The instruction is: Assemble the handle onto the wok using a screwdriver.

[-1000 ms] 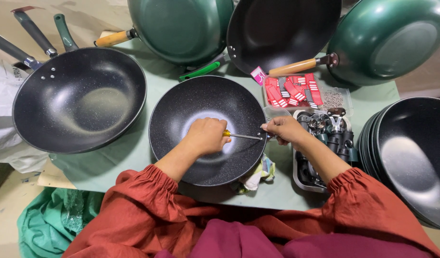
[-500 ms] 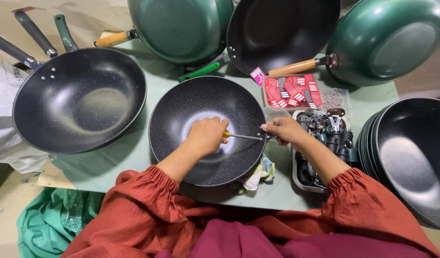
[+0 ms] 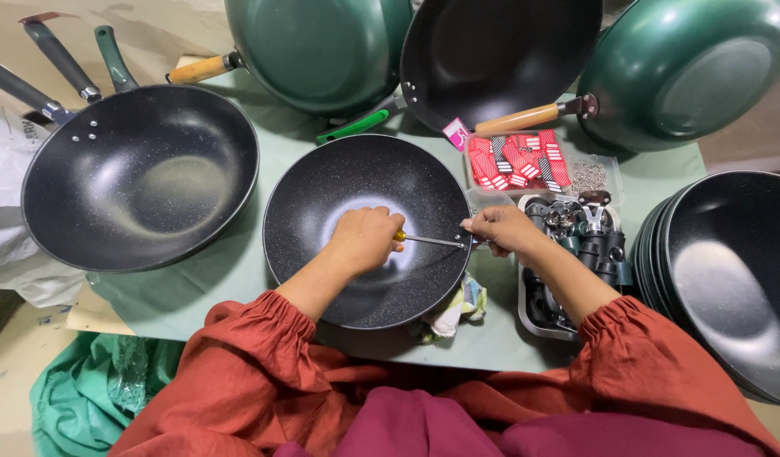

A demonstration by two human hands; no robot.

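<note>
Resting on a pale green counter point(image 3: 237, 279), a speckled black wok point(image 3: 356, 182) is steadied at its right rim by the right hand point(image 3: 501, 228), fingers pinched there, while a screwdriver point(image 3: 428, 240) is gripped inside it by the closed left hand point(image 3: 366, 239).

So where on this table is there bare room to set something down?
A bare green strip lies between the big speckled pan and the middle pan, running to the table's near edge. Another lies below the parts tray. The far side is crowded with green woks, and stacked pans fill the right.
</note>
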